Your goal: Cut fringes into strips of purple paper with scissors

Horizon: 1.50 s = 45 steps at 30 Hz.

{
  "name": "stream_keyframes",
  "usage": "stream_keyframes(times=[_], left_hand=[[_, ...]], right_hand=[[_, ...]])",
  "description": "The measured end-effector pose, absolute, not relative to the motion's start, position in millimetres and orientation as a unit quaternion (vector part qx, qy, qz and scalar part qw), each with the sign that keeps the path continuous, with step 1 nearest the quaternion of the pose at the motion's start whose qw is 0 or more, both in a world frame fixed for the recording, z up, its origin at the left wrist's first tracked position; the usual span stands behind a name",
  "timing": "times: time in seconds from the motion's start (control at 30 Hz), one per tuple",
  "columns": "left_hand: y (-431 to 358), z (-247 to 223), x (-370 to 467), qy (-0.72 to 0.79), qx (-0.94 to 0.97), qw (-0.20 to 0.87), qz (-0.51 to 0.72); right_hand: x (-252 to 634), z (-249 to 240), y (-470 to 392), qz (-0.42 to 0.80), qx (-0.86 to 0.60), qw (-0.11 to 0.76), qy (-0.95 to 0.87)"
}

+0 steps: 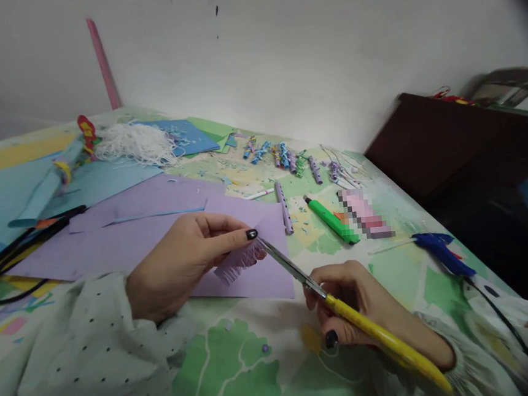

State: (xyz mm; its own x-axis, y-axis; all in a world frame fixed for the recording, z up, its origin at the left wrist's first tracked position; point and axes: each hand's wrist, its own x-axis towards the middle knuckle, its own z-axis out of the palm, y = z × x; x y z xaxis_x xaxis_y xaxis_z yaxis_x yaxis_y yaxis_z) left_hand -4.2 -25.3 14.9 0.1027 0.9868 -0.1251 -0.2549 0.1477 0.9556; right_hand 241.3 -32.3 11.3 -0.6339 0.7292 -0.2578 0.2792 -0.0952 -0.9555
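Observation:
Between the thumb and fingers of my left hand [190,254] is a small purple paper strip [238,263] whose lower edge is cut into a fringe. My right hand [356,301] holds scissors [372,327] with yellow handles. The metal blades point up and left, and their tips meet the strip beside my left thumb. Whether the blades are parted is hard to tell. Beneath my left hand lie purple paper sheets [262,278], and a rolled purple tube with dark dots [284,207] rests at their right edge.
A green cutter [333,219] and a blue glue gun [444,253] lie on the right. Small decorated paper rolls [283,155] stand farther back. White string [134,144] sits on blue sheets [196,136] at the back left. Black cables [19,247] cross the left side.

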Motion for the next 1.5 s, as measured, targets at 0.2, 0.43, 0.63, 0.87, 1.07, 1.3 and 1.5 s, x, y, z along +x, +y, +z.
stream_keyframes(times=[0.2,0.43,0.63,0.87,1.07,1.3,1.5], left_hand=[[-27,16,-5,0.447,0.423,0.609,0.500],[-27,18,-5,0.460,0.436,0.605,0.482],[-27,17,-8,0.451,0.442,0.619,0.466],[-26,18,-9,0.466,0.417,0.602,0.497],[-25,20,-7,0.472,0.387,0.616,0.499],[-28,22,-6,0.465,0.386,0.638,0.477],[-30,24,-5,0.467,0.374,0.649,0.469]], right_hand=[[241,14,-34,0.610,-0.407,0.189,-0.653],[241,11,-33,0.626,-0.406,0.189,-0.638],[241,9,-31,0.632,-0.394,0.194,-0.639],[248,8,-29,0.613,-0.391,0.184,-0.661],[249,10,-30,0.599,-0.394,0.190,-0.671],[240,15,-32,0.617,-0.399,0.184,-0.653],[238,16,-32,0.612,-0.401,0.189,-0.655]])
